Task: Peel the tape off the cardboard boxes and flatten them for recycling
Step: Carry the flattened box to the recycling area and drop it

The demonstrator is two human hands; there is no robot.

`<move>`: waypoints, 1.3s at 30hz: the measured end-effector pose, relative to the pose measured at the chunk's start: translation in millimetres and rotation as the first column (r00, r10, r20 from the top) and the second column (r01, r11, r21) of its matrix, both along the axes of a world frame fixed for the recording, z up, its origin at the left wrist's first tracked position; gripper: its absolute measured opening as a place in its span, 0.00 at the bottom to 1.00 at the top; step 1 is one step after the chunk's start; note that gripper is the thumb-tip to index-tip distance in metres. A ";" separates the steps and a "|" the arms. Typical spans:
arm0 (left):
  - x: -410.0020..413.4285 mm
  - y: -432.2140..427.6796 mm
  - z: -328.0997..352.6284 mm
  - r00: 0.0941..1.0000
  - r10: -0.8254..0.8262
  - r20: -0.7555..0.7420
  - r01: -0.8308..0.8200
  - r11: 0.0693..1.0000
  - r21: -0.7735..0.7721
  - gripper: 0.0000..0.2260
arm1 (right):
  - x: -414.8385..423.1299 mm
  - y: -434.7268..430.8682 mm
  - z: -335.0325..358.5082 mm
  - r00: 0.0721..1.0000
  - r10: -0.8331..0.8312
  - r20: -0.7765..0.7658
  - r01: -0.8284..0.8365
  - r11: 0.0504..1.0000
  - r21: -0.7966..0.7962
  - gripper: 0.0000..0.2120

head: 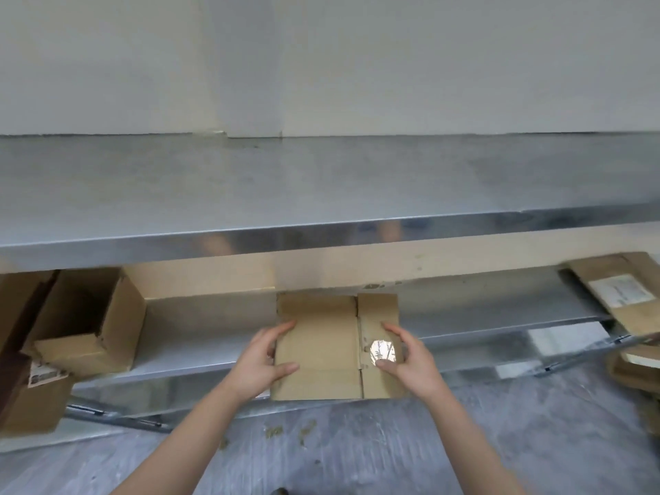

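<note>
- The left hand (262, 359) gripped the left edge of the box (321, 348), thumb across the near face and fingers curled round the edge.
- The right hand (410, 359) gripped the right edge the same way, its thumb lying just below a round shiny patch (383, 350) on the cardboard.
- The box looked pressed flat, its flaps spread in one plane, and was held upright between the two hands, off any surface.
- It hung in front of the shelf (482, 309) under a steel table (321, 180).
- On the shelf to the left lay an open box (93, 316), tipped on its side with its mouth toward the camera.
- Below and left of that stood a labelled box (32, 398), at the floor's edge.
- At the far right a flat carton (621, 291) with a white label leaned across the shelf end.
- Small scraps lay on the grey floor (357, 451) below the hands.
</note>
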State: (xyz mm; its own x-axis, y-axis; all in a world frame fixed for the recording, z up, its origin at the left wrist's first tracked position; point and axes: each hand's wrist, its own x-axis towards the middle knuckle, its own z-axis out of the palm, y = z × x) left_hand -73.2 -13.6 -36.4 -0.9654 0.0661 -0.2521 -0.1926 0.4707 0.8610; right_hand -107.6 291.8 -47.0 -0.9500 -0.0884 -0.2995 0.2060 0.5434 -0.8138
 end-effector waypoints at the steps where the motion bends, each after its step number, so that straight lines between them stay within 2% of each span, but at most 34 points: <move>1: -3.4 15.5 1.4 0.999 -0.023 -0.033 0.023 0.999 -0.024 0.34 | -0.2 17.5 3.9 1.000 -0.004 -0.011 0.004 1.000 0.000 0.33; 6: -21.3 121.2 4.3 0.992 -0.091 -0.091 0.087 0.995 -0.047 0.32 | 6.1 125.2 16.0 0.999 -0.002 -0.043 0.002 1.000 0.010 0.32; 10: -31.1 222.7 -1.8 0.987 -0.111 -0.115 0.110 0.994 -0.011 0.31 | 5.2 235.3 25.4 1.000 -0.010 -0.013 0.009 0.999 -0.040 0.26; 14: -41.1 326.3 -0.4 0.987 -0.127 -0.095 0.128 0.992 0.006 0.31 | 2.4 339.0 35.0 1.000 -0.024 -0.005 0.024 0.999 0.040 0.36; 19: -66.9 436.5 3.1 0.985 -0.163 -0.063 0.166 0.985 0.042 0.31 | -23.5 445.3 45.7 0.999 -0.055 -0.003 0.055 0.994 0.095 0.38; 22: -88.2 490.4 4.4 0.983 -0.181 -0.031 0.183 0.980 0.075 0.33 | -44.5 498.2 48.1 0.997 -0.080 0.010 0.078 0.992 0.099 0.37; 26: -129.1 558.4 -0.3 0.965 -0.259 -0.050 0.260 0.966 0.016 0.33 | -75.0 564.6 49.9 0.991 -0.133 0.006 0.132 0.985 0.109 0.38; 28: -151.3 590.0 -1.3 0.958 -0.285 -0.038 0.287 0.957 0.037 0.35 | -89.9 594.1 52.3 0.984 -0.179 0.014 0.177 0.979 0.101 0.38; 33: -199.7 664.0 -1.1 0.957 -0.289 0.029 0.288 0.957 0.026 0.34 | -127.8 656.4 59.0 0.969 -0.246 0.032 0.244 0.968 0.056 0.33; 39: -218.7 713.7 -4.4 0.971 -0.225 0.080 0.231 0.971 -0.064 0.36 | -178.1 702.6 43.2 0.989 -0.125 0.084 0.108 0.976 0.187 0.36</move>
